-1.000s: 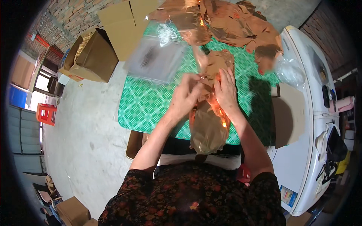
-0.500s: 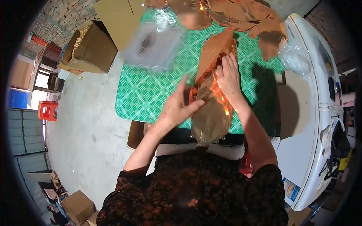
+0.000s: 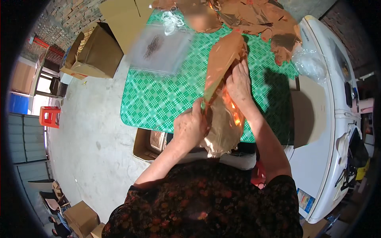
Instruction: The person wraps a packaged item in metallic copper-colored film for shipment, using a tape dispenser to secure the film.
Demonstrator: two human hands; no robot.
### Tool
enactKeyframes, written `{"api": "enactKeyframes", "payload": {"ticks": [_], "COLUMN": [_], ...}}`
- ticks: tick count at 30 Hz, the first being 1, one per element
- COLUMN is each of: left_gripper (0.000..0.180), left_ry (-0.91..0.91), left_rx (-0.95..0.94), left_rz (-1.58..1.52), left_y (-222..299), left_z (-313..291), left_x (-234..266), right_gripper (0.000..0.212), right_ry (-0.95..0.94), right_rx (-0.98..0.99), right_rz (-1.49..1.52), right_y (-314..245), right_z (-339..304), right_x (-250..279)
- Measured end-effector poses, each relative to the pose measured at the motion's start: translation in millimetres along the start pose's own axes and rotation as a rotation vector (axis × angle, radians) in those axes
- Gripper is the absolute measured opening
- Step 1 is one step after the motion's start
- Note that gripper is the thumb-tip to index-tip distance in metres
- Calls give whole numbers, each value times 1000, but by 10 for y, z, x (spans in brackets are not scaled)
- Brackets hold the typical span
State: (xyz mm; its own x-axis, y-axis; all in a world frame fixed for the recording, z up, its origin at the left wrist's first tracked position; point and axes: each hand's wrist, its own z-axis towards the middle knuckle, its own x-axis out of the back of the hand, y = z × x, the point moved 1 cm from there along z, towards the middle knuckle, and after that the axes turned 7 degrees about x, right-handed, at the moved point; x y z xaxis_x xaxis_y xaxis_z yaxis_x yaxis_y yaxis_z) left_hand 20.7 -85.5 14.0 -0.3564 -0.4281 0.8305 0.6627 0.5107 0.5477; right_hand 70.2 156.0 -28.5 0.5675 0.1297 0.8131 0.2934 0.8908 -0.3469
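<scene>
A long, shiny copper-coloured foil sheet (image 3: 221,59) lies lengthwise in front of me, folded over on itself, its near end hanging past the table edge. My left hand (image 3: 190,126) is closed on the foil's left edge, thumb and fingers pinching it about midway along. My right hand (image 3: 239,83) lies along the right side with fingers stretched out flat, pressing on the foil, and the fingertips are partly covered by the fold. Bright orange light glints off the foil beside my right wrist. Small round knobs line the near end.
A green checked cloth covers the table (image 3: 151,101). At its far side are a heap of copper foil pieces (image 3: 254,18), a clear plastic stack (image 3: 162,49) and a white string bundle (image 3: 172,22). A white refrigerator (image 3: 331,119) stands right; an open cardboard box (image 3: 97,51) stands left.
My left hand has gone from spread fingers to a pinch on the foil's left edge. The far part of the foil is now lifted and folded over more; my right hand has barely shifted.
</scene>
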Motion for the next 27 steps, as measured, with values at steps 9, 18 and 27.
{"api": "enactKeyframes", "payload": {"ticks": [9,18,27], "left_gripper": [76,83,81], "left_ry": [73,-91,-192], "left_rx": [-251,-248,-263], "left_rz": [-66,-202,-318], "left_y": [61,253,272], "left_z": [411,580,758], "left_x": [-49,-397,-484], "right_gripper": [54,50,47], "right_ry": [27,18,7], "right_rx": [38,69,-45], "right_rz": [52,73,259], "right_y": [-93,-90,-42], "right_z": [13,37,44], "right_x": [47,37,115]}}
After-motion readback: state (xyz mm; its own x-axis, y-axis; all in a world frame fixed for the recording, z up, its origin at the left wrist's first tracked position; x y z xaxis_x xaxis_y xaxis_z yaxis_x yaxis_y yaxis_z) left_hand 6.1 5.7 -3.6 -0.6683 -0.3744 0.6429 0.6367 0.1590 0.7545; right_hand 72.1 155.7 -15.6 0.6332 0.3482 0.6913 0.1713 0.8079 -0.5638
